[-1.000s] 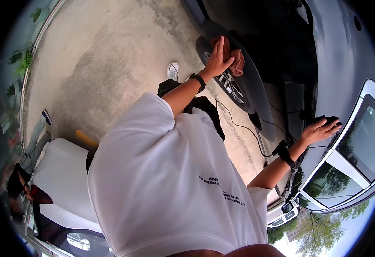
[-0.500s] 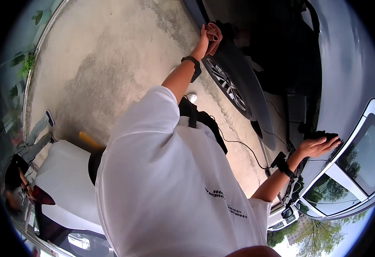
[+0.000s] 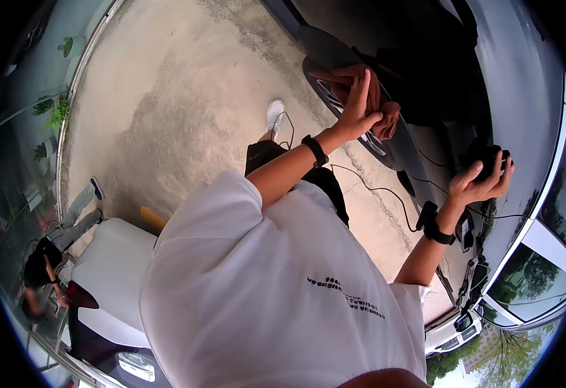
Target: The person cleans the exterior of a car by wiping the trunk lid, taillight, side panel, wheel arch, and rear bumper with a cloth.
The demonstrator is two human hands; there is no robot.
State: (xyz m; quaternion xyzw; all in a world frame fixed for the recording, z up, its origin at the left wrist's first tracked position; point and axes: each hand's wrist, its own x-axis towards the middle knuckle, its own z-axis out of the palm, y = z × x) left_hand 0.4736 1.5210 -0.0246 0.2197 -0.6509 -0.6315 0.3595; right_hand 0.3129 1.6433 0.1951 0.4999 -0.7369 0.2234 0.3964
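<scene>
My left hand (image 3: 357, 116) holds a reddish-brown cloth (image 3: 385, 123) against the dark car's wheel arch, with one finger stretched along it and the thumb apart. Part of the cloth hangs over the wheel (image 3: 377, 143). My right hand (image 3: 480, 184) is at the edge of the car's grey body panel (image 3: 522, 97), its fingers curved round a black object (image 3: 487, 160) whose shape is partly hidden. A black band is on each wrist. Beside my right wrist a thin black cable (image 3: 386, 189) reaches a small dark device (image 3: 427, 215).
The dark open space of the car lies between my hands. A light-coloured car (image 3: 111, 275) stands behind me on the left, near another person (image 3: 43, 265) in dark clothes. Potted plants (image 3: 56, 113) line a glass front. Concrete ground (image 3: 186, 84) shows my white shoe (image 3: 274, 115).
My left hand has moved with the cloth from the front of the fender back down toward the wheel. My right hand has risen slightly and its fingers are more curled round the black object.
</scene>
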